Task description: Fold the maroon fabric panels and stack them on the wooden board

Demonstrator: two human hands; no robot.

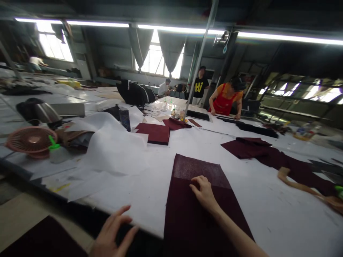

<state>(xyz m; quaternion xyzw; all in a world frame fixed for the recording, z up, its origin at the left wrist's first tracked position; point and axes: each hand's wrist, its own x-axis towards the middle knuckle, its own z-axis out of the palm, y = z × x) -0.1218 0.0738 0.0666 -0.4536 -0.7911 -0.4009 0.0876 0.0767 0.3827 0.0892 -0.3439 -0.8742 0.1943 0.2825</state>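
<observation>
A long piece of dark maroon fabric lies flat on the white-covered table, its near end running out of view at the bottom. Across its far end is a lighter, slightly sheer-looking band. My right hand rests over the fabric just below this band, fingers bent and thumb apart, with nothing visible in it. My left hand is off the table's front edge at the lower left, its fingers spread and holding nothing. Another dark maroon piece shows at the bottom left corner.
White sheets lie crumpled left of the fabric, near a pink fan and a green-tipped bottle. A maroon stack sits further back. More maroon cloth and a tan strip lie right. A person in a red apron works across the table.
</observation>
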